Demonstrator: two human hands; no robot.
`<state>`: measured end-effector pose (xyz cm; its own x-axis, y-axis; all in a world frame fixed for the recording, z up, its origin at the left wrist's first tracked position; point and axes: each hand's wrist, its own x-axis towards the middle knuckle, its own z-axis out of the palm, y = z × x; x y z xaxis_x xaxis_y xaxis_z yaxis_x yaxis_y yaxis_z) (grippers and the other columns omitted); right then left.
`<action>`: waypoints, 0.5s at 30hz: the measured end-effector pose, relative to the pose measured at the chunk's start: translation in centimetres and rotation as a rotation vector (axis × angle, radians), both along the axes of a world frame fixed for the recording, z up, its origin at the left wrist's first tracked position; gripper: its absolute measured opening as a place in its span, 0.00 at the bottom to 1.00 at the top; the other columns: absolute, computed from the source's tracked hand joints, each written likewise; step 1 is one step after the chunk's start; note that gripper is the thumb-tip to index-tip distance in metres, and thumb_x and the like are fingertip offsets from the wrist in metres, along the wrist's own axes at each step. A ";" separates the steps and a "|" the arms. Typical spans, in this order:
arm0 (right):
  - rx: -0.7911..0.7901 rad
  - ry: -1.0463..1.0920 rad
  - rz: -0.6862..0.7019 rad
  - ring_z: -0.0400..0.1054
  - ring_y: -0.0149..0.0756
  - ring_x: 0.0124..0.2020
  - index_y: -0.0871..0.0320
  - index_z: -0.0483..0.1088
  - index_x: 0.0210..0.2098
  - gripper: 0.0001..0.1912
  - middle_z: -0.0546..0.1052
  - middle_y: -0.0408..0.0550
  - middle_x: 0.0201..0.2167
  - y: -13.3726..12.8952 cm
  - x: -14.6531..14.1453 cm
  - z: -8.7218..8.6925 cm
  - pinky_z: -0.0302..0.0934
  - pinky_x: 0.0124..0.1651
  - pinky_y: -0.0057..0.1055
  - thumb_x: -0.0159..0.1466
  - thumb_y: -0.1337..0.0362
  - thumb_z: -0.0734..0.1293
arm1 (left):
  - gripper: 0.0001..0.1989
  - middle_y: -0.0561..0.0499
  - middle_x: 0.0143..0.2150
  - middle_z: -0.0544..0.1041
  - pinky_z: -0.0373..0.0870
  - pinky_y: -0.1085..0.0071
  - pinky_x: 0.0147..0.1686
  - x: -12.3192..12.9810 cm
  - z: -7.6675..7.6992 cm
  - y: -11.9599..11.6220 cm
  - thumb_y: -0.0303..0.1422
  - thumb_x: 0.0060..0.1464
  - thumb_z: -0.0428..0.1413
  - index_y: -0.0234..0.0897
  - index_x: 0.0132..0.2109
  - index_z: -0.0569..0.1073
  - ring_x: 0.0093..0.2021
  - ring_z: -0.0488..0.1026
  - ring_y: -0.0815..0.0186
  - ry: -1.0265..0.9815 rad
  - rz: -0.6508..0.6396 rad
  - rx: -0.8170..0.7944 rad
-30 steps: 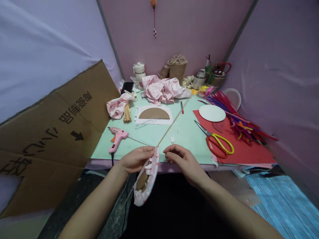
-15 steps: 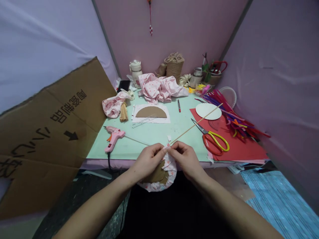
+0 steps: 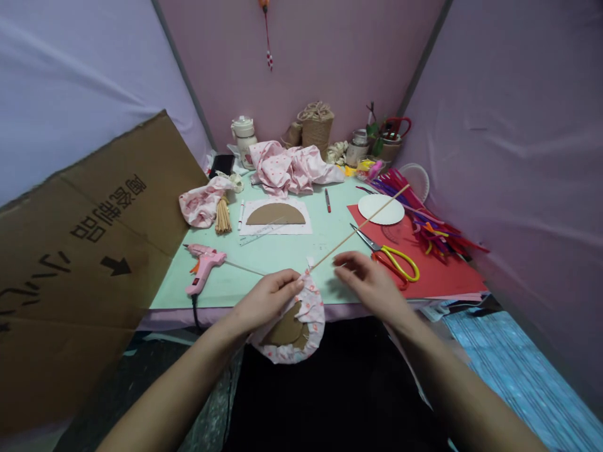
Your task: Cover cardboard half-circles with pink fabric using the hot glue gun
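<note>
The cardboard piece (image 3: 285, 329), rounded and edged with gathered pink-dotted white fabric (image 3: 315, 311), is at the table's (image 3: 188, 285) near edge, a thin stick (image 3: 360, 227) slanting from its top. The left hand (image 3: 271, 298) pinches its upper rim; the right hand (image 3: 370, 282), apart, has loosely curled fingers.

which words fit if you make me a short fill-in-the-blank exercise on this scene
The right hand is off the rounded brown cardboard piece edged with dotted pink fabric, which the ____ hand holds. The plastic glue gun is coloured ____. The long-bladed metal scissors have one red handle loop and one ____ loop. The flat white oval disc lies on ____ paper.

Missing words: left; pink; yellow; red.
</note>
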<state>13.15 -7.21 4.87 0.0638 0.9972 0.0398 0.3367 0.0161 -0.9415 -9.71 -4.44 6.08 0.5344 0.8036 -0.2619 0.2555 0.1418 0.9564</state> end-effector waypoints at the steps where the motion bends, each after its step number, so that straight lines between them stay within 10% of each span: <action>1: 0.083 -0.136 -0.130 0.71 0.39 0.35 0.57 0.72 0.40 0.18 0.77 0.51 0.38 0.1 1.9 0.0 0.64 0.38 0.36 0.57 0.51 0.68 | 0.18 0.56 0.28 0.68 0.59 0.76 0.29 -0.3 -0.1 0.3 0.47 0.53 0.60 0.35 0.36 0.72 0.28 0.62 0.71 -0.066 0.013 -0.115; 7: 0.099 -0.534 -0.226 0.71 0.43 0.35 0.58 0.74 0.38 0.17 0.78 0.55 0.38 -0.3 8.5 -1.5 0.63 0.38 0.39 0.60 0.51 0.65 | 0.22 0.54 0.24 0.71 0.59 0.78 0.25 -1.6 -1.5 0.9 0.43 0.40 0.71 0.31 0.37 0.75 0.22 0.64 0.75 -0.321 0.120 -0.472; 15: 0.231 -0.304 -0.050 0.70 0.42 0.37 0.54 0.73 0.35 0.10 0.77 0.51 0.35 -1.8 2.1 -0.6 0.64 0.42 0.39 0.63 0.54 0.66 | 0.23 0.52 0.24 0.73 0.59 0.76 0.26 -2.4 -2.0 -0.5 0.48 0.44 0.66 0.31 0.36 0.78 0.23 0.63 0.72 -0.230 0.229 -0.267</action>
